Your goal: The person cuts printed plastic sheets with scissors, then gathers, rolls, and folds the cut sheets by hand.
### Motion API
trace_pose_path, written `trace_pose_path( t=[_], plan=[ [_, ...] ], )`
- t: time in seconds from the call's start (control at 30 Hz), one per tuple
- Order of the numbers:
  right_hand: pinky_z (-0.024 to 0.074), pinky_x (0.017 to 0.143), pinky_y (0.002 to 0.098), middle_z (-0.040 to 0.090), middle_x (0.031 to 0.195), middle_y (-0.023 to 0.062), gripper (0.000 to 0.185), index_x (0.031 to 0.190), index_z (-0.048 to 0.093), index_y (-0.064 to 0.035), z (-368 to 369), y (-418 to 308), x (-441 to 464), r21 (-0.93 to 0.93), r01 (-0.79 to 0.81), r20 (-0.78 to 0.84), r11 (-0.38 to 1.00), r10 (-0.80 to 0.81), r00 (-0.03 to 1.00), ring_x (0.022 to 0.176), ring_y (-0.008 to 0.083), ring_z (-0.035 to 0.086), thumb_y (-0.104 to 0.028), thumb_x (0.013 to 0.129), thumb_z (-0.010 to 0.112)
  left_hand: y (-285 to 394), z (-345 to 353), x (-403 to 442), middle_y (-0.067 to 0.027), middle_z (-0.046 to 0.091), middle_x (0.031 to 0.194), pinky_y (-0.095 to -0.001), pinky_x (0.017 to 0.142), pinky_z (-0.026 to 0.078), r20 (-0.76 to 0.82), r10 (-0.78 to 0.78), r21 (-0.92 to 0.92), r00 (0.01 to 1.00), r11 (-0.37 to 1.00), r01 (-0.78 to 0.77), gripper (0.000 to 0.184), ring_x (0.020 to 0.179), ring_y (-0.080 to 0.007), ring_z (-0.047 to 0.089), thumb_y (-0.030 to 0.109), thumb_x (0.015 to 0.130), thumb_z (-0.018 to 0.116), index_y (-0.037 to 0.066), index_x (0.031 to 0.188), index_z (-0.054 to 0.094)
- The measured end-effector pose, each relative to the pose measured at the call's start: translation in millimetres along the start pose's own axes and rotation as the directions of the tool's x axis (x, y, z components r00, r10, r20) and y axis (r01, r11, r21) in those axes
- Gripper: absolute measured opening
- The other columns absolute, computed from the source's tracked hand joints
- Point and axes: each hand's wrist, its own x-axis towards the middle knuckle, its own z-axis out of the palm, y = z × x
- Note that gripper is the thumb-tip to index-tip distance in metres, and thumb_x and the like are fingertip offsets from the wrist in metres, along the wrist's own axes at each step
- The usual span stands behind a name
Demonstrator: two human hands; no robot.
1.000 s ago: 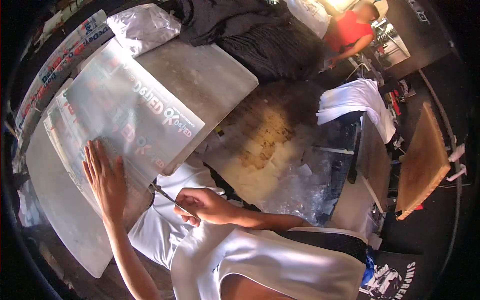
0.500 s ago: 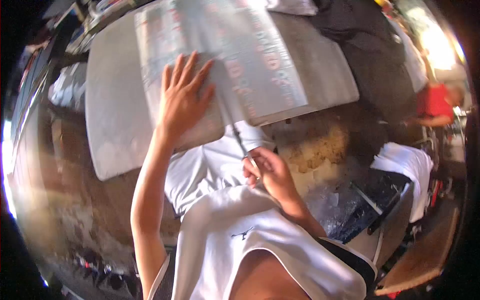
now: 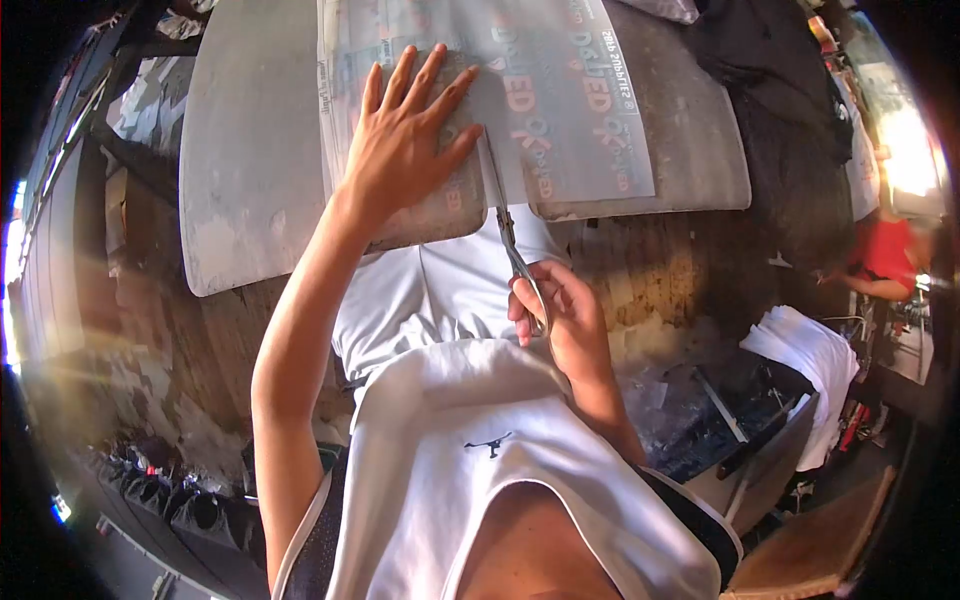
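My left hand point(image 3: 408, 140) lies flat with spread fingers on a translucent printed film point(image 3: 560, 120), which rests on a grey board point(image 3: 240, 170). The film carries reversed lettering. My right hand point(image 3: 560, 310) grips a pair of metal scissors point(image 3: 506, 228) by its handles, just above my lap. Its long blades point away from me, into a gap at the board's near edge, and the tip lies close to my left thumb. Whether the blades are fully closed is hard to make out.
Dark cloth point(image 3: 750, 100) lies right of the board. White folded cloth point(image 3: 805, 350) hangs over a dark stand at right. A person in a red top point(image 3: 885, 255) is farther right. A brown board point(image 3: 820, 540) sits at lower right.
The view has shifted, so the board and film appear higher and farther right. My left hand stays spread on the film, and the scissors remain in my right hand at the gap.
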Motion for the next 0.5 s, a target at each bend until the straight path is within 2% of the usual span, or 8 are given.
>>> trace_pose_path(
  t=[0.5],
  plan=[
    [0.0483,0.055,0.0263,0.065,0.08,0.0059,0.023,0.102,0.062,0.0003,11.1,-9.1,14.0,0.017,0.013,-0.035,1.0,-0.013,0.999,0.061,0.0101,0.059,-0.022,0.103,0.068,-1.1,4.1,-1.5,-0.0081,0.03,0.169,-0.0551,0.129,0.011,-0.012,-0.009,0.02,1.0,1.0,0.009,0.06,0.157,-0.0333,0.022,0.053,0.104,0.049,0.032,0.16,0.04]
  ],
)
